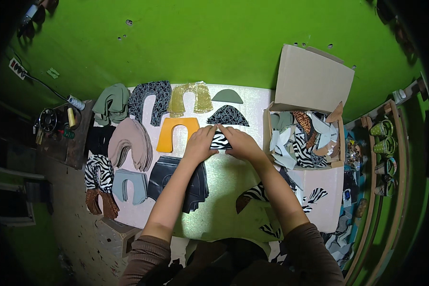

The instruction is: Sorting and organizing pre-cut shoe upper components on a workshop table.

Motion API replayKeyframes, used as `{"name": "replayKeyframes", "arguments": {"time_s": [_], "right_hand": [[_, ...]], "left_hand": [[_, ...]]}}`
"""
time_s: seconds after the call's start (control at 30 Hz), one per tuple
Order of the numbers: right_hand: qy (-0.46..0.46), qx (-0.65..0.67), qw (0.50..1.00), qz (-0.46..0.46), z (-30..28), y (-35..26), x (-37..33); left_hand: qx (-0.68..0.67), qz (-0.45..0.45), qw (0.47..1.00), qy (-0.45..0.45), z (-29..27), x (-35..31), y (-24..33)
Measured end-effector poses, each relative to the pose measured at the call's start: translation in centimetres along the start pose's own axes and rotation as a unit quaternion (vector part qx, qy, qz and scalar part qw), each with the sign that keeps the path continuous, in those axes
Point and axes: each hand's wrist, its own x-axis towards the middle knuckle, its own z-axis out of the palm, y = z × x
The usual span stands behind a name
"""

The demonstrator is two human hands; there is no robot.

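At the middle of the table (224, 176), my left hand (201, 143) and my right hand (242, 144) grip a zebra-print cut piece (219, 140) by its two sides. Thumbs and fingertips close on its edges, and its ends are hidden beneath them. Just beyond lies a stack of black half-moon pieces (228, 116) with grey lines, with a green half-moon piece (228, 96) farther back. Left of my left hand is an orange U-shaped piece (166, 138). A black stack of cut pieces (164, 174) lies partly under my left forearm.
More U-shaped stacks, including pink (128, 143), grey (138, 178) and gold (200, 93), cover the table's left. An open cardboard box (343, 143) of scraps stands right. Zebra scraps (257, 193) lie by my right forearm. A wooden rack (399, 190) holds sandals (385, 145).
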Motion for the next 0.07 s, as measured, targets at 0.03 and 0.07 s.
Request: {"name": "replayKeyframes", "arguments": {"time_s": [0.03,0.07], "right_hand": [[-0.070,0.022,0.997,0.038,-0.26,-0.14,0.36],[-0.088,0.022,0.995,0.043,-0.05,0.36,0.51]], "left_hand": [[-0.008,-0.012,0.999,-0.038,-0.01,0.30,-0.14],[-0.010,-0.010,0.999,-0.040,0.21,0.43,-0.12]]}}
